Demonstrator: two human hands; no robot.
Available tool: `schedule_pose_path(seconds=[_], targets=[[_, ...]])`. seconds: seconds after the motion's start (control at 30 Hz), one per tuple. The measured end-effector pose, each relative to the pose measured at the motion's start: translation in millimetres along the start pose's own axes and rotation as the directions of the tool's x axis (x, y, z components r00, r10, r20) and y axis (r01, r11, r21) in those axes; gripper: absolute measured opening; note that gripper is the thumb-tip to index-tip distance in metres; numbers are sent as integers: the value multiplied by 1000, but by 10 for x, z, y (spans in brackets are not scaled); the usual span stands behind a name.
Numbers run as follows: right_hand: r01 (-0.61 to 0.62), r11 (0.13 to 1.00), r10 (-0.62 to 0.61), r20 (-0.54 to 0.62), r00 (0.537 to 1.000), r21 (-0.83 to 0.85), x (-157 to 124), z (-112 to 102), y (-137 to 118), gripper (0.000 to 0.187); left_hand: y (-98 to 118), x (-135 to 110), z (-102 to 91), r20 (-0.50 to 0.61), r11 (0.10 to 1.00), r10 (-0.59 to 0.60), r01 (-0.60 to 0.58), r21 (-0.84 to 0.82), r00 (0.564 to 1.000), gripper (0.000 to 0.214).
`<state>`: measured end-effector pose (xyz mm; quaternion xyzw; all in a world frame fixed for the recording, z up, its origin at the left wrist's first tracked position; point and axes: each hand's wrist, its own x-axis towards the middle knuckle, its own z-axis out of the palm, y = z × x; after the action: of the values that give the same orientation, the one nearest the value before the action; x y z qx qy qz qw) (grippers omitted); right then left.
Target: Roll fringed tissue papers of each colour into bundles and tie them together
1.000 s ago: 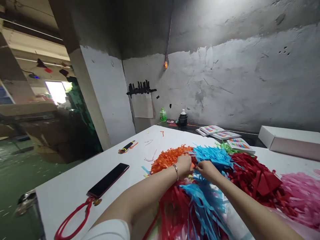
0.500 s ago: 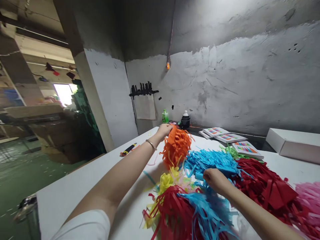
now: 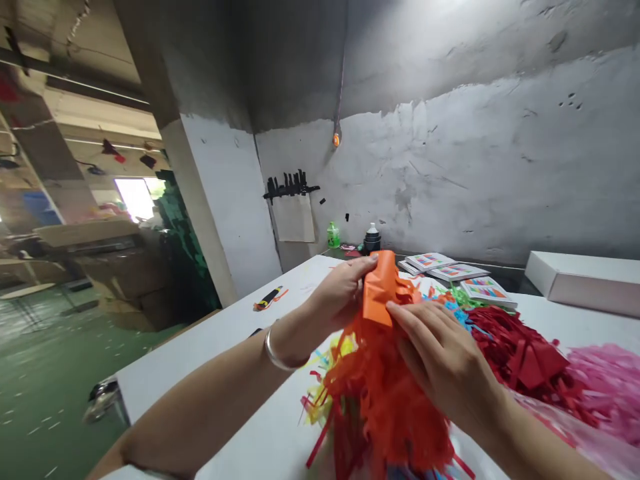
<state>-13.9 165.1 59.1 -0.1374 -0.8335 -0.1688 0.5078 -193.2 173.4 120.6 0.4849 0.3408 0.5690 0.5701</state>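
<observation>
My left hand (image 3: 343, 290) grips the folded top of an orange paper tassel (image 3: 383, 373), held up over the white table (image 3: 235, 320). My right hand (image 3: 440, 360) presses its fingers against the same orange tassel from the right. The orange fringe hangs down in front of me. Under it lie red (image 3: 520, 353), pink (image 3: 605, 383), yellow (image 3: 320, 400) and blue fringed tassels. A bracelet sits on my left wrist.
A black and yellow knife (image 3: 267, 298) lies on the table's left. Colour-printed booklets (image 3: 453, 270), a green bottle (image 3: 333, 235) and a dark jar (image 3: 371, 240) stand near the back wall. A white box (image 3: 583, 280) is at the right.
My left hand lifted the orange tassel off the pile and drew it towards me. My right hand left the blue tassels and came onto the orange one.
</observation>
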Motion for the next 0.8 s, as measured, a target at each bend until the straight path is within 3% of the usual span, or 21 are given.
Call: schedule_pose_path(seconds=[0.1,0.17,0.27,0.4,0.53,0.6,0.73,0.8], targets=[[-99,994,100,-24,995,47,-199,-274,-210,28,-243,-435,190,135,996,0,13,-92,991,46],[-195,976,197,-9,980,99,-395,-404,-314,26,-453,-729,300,250,999,30,-19,-49,968,63],[-351,913,328,139,934,208,-695,-528,-458,24,-795,-1107,459,232,998,37,-45,32,972,61],[-625,696,458,452,766,354,-1027,-660,-643,20,-1217,-1447,637,26,996,-79,78,31,997,48],[-774,487,565,530,632,405,-1322,-791,-792,22,-1596,-1697,760,-90,986,-165,168,21,982,46],[-843,364,630,562,536,395,-1444,-841,-852,22,-1757,-1791,815,-144,981,-194,196,-3,970,45],[-918,81,723,611,321,387,-1593,-892,-939,30,-1979,-1888,916,-59,948,-275,260,-183,960,50],[-910,-47,743,623,244,412,-1635,-899,-970,35,-2042,-1904,945,-41,909,-341,319,-268,939,53]])
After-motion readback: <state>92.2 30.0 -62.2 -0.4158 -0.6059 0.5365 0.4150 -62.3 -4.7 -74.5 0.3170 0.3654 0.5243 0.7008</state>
